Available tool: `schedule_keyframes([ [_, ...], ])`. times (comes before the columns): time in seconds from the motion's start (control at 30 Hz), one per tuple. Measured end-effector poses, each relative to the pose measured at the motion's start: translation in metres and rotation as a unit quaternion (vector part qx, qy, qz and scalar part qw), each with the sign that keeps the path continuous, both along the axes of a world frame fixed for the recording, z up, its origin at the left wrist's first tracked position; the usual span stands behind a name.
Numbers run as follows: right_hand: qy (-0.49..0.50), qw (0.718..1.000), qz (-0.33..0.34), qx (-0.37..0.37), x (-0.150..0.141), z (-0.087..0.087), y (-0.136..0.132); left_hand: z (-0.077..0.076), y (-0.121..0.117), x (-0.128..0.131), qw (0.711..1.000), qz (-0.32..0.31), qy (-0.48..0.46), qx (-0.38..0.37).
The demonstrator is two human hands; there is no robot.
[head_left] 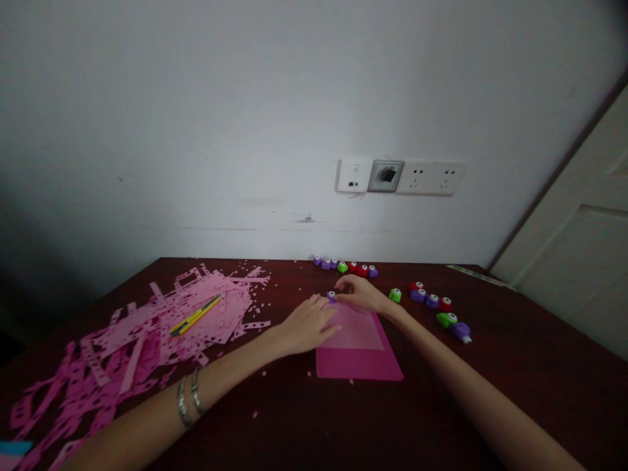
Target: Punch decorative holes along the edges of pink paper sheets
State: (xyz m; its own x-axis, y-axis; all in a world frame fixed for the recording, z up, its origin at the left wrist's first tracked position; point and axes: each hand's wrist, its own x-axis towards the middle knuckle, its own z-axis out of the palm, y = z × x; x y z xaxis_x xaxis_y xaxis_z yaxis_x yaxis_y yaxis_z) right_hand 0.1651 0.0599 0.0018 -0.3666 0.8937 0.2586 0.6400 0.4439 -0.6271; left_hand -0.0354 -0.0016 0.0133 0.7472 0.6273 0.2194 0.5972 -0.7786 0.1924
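A small purple craft punch [331,296] with a white button sits at the far edge of a light pink sheet [360,327]. That sheet lies on a darker pink stack of paper [358,366]. My left hand [309,324] rests over the sheet's left side, fingers stretched toward the punch and thumb apart on the paper. Curled around the punch's right side is my right hand [360,293], its thumb close against it. The hands partly hide the punch and the sheet's far edge.
Pink punched scraps [108,366] and sheets spread over the table's left, with a yellow utility knife [195,316] on top. Several punches [342,266] line the back; more punches [432,301] stand right of my right arm. Sockets [432,178] are on the wall.
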Motion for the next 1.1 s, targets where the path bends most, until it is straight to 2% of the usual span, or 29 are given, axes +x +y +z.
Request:
schedule_keyframes([
  [0.1,-0.03,0.997,0.046,0.047,0.0,-0.009,0.003,-0.011,-0.023,-0.006,0.998,-0.028,0.055,-0.003],
  [0.23,-0.047,0.995,0.075,0.055,-0.003,-0.015,0.005,-0.019,-0.035,-0.009,0.994,-0.038,0.1,-0.036],
  [0.53,-0.055,0.995,0.064,0.061,-0.007,-0.011,0.004,-0.016,-0.043,-0.012,0.991,-0.036,0.114,-0.057],
  [0.77,-0.027,0.994,-0.019,0.102,0.016,-0.019,0.012,-0.012,-0.048,-0.013,0.99,-0.046,0.115,-0.069],
  [0.9,-0.058,0.989,-0.077,0.113,0.04,-0.026,0.016,-0.01,-0.051,-0.013,0.989,-0.052,0.108,-0.087],
  [1.1,-0.095,0.982,-0.125,0.108,0.071,-0.033,0.013,-0.01,-0.053,-0.011,0.988,-0.061,0.104,-0.098],
])
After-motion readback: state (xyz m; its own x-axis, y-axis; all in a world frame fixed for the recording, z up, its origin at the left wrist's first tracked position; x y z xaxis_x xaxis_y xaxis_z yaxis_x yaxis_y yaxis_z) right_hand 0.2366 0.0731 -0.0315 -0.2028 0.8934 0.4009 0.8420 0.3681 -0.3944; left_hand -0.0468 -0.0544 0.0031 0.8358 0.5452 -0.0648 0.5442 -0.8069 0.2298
